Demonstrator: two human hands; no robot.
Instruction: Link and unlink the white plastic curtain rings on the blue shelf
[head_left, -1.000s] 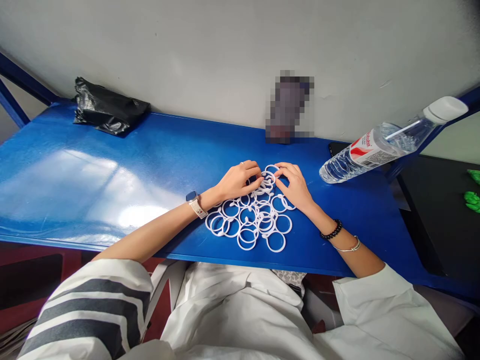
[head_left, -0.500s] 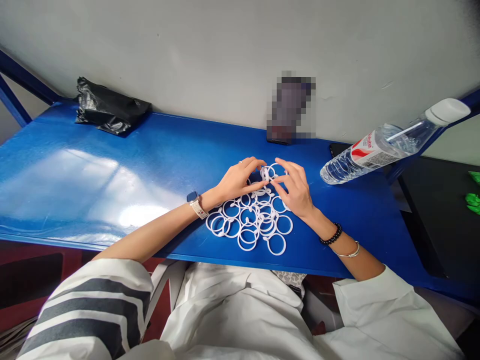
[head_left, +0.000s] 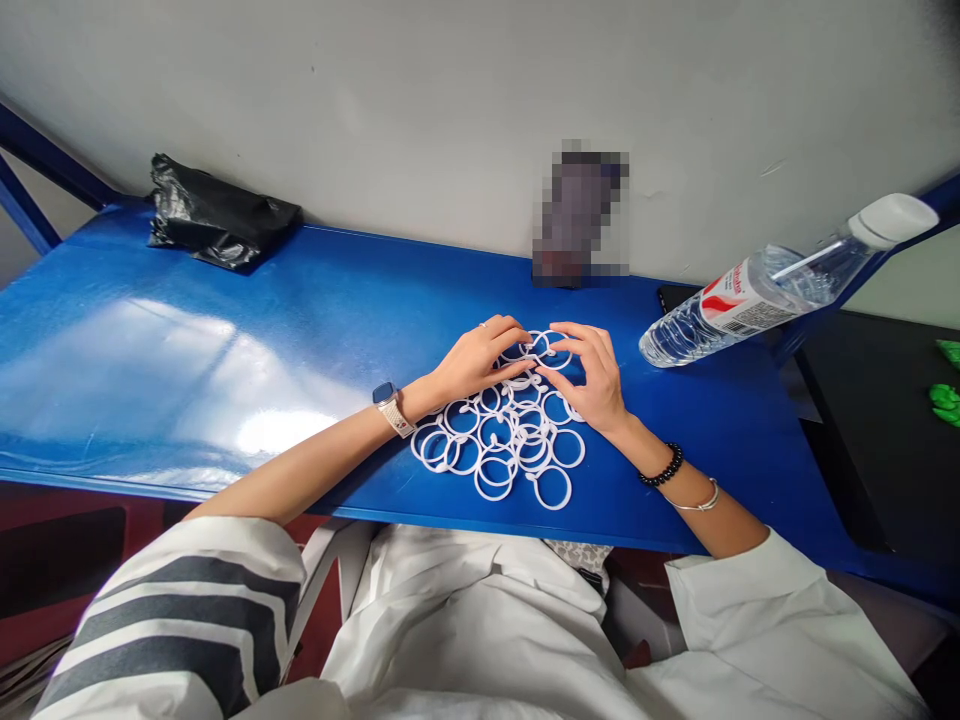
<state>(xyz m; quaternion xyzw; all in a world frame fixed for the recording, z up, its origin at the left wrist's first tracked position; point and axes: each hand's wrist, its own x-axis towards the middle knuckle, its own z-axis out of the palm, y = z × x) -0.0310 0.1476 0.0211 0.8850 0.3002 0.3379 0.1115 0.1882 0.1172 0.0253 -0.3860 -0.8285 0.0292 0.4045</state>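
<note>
Several white plastic rings [head_left: 553,488], each with a small tab or eyelet on its rim, lie overlapping in a pile on the blue table [head_left: 360,290]. At the far side of the pile, my left hand [head_left: 484,360] grips a ring with thumb and fingers, hiding part of it. My right hand [head_left: 589,380] pinches another ring [head_left: 571,350] by its edge, just to the right. These two rings overlap between my fingertips; whether they are linked I cannot tell. The nearer rings lie loose below my palms.
A clear water bottle [head_left: 727,300] with a white cap stands on the right, with a dark flat object [head_left: 675,297] behind it. A blurred-out dark object [head_left: 577,220] leans against the wall. At the back left lies a black plastic bag [head_left: 217,215].
My right fingers have opened wider around a ring, which now lies flatter and shows its full circle. The rings between my hands have spread apart. The pile has stayed put.
</note>
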